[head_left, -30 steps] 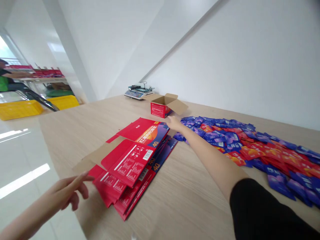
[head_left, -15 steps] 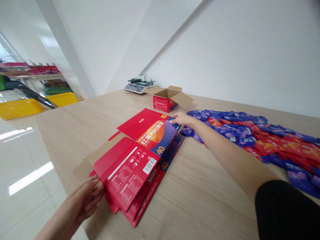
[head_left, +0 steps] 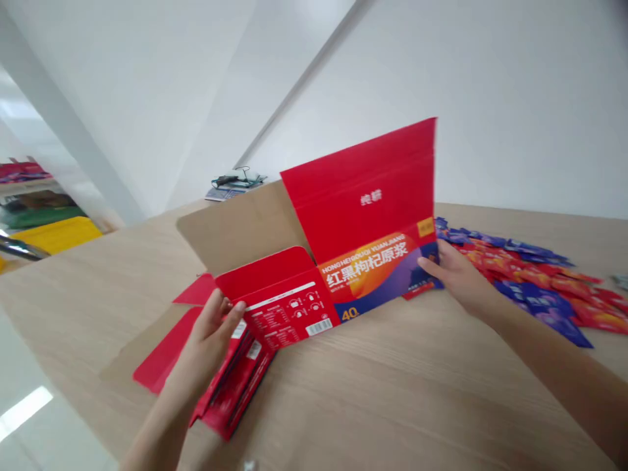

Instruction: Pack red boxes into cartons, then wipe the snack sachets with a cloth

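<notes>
A red printed cardboard box (head_left: 363, 209), partly unfolded with its flaps up, is held above the table between my two hands. My left hand (head_left: 216, 327) pinches its left end, thumb on the printed side. At the right end my right hand (head_left: 454, 275) grips the purple edge, thumb in front and the other fingers hidden behind. Below and to the left lies a stack of folded flat red boxes (head_left: 240, 392), partly covered by the lifted one and my left forearm.
Purple and red sachets (head_left: 534, 268) are heaped on the right of the wooden table (head_left: 392, 392). A scale (head_left: 228, 190) with things on top stands at the back left. Beyond the table's left edge is a yellow crate (head_left: 59, 232) on the floor.
The top box has left the stack and risen, swinging open with its flaps raised. Both hands moved up with it; my left hand now grips its end. It hides the open box behind.
</notes>
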Tool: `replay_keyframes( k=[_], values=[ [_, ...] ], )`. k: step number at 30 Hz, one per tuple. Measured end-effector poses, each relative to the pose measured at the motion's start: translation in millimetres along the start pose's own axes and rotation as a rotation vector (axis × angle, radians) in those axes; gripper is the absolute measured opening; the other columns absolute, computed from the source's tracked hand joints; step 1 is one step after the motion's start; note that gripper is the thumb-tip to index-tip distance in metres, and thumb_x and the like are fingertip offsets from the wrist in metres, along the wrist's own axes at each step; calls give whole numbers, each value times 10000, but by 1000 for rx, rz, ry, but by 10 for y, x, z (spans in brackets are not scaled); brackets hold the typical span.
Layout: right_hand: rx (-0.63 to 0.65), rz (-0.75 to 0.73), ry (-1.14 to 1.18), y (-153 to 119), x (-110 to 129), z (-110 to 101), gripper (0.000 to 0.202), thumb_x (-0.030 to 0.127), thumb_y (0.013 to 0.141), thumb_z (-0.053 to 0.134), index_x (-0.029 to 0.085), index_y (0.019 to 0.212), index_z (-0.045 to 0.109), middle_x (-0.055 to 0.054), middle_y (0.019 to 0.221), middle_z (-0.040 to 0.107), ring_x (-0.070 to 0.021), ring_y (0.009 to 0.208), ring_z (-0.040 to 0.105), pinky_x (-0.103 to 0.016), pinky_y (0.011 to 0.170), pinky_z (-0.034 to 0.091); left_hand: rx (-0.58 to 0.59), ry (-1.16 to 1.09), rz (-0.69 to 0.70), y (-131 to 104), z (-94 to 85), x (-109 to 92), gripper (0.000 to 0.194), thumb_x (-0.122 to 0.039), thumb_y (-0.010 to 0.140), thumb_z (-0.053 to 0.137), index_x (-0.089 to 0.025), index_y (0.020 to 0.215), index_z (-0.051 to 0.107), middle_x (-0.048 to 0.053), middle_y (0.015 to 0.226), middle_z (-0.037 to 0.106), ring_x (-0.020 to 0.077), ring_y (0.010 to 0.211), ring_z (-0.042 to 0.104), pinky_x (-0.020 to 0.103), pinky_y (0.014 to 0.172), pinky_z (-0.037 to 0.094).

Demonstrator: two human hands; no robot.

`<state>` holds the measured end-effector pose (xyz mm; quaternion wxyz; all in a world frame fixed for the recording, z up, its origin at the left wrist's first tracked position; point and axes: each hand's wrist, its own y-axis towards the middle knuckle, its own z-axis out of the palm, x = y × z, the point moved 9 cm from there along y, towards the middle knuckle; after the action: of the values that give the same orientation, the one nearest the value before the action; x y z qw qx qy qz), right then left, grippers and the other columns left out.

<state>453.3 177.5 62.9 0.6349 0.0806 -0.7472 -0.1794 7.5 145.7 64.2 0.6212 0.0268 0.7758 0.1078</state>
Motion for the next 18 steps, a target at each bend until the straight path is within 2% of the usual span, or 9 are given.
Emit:
replay_keyframes(
  k=[2,4,6,9,11,13,15,18],
  values=[
    [-137,-3,-14,-380,-59,-537,482,449,831,737,309,1272,601,-48,1362,658,-269,1229,638,-468,1057,539,169,-169,83,74,538,-112,413,-505,847,734,-256,1166,652,56,1185,726,274,1095,665,367,939,535],
    [-251,2,-44,-798,-125,-993,487,466,829,739,334,1279,609,-37,1367,654,-278,1247,626,-489,1094,511,331,-290,108,81,1048,-171,384,-469,863,740,-238,1161,670,73,1208,734,290,1142,662,390,977,522],
    [-345,13,-83,-1222,-202,-1363,479,490,838,723,357,1285,613,-30,1362,656,-291,1272,606,-509,1129,476,479,-321,111,44,1494,-202,353,-450,850,767,-216,1106,703,82,1144,762,303,1123,677,411,988,518],
    [-479,53,-134,-1815,-375,-1774,458,515,837,712,370,1261,620,-30,1327,668,-314,1256,607,-541,1130,464,670,-283,100,-58,2025,-192,328,-448,844,778,-186,1037,740,88,1058,784,318,1096,695,457,1014,509],
    [-546,81,-165,-2141,-521,-1941,448,524,828,715,349,1229,622,-41,1291,677,-325,1231,616,-572,1122,460,767,-261,77,-134,2293,-141,321,-446,865,757,-178,1042,751,93,1077,784,323,1134,685,477,1046,492],
    [-565,93,-195,-2377,-663,-2019,444,520,838,701,326,1227,611,-54,1290,672,-324,1246,608,-586,1133,444,830,-274,67,-204,2495,-89,336,-444,896,723,-176,1098,746,96,1132,773,322,1192,662,484,1074,473],
    [-552,93,-216,-2524,-782,-2046,458,500,853,690,327,1265,587,-61,1335,650,-310,1281,591,-573,1151,431,858,-310,64,-257,2641,-44,370,-438,922,695,-177,1184,721,101,1200,753,316,1243,633,484,1099,452],
    [-513,114,-193,-2603,-910,-2072,511,463,851,703,352,1325,546,-56,1403,615,-288,1317,573,-554,1171,417,838,-390,5,-299,2765,47,419,-442,938,675,-182,1266,686,107,1300,711,307,1304,590,481,1144,407]
  ],
)
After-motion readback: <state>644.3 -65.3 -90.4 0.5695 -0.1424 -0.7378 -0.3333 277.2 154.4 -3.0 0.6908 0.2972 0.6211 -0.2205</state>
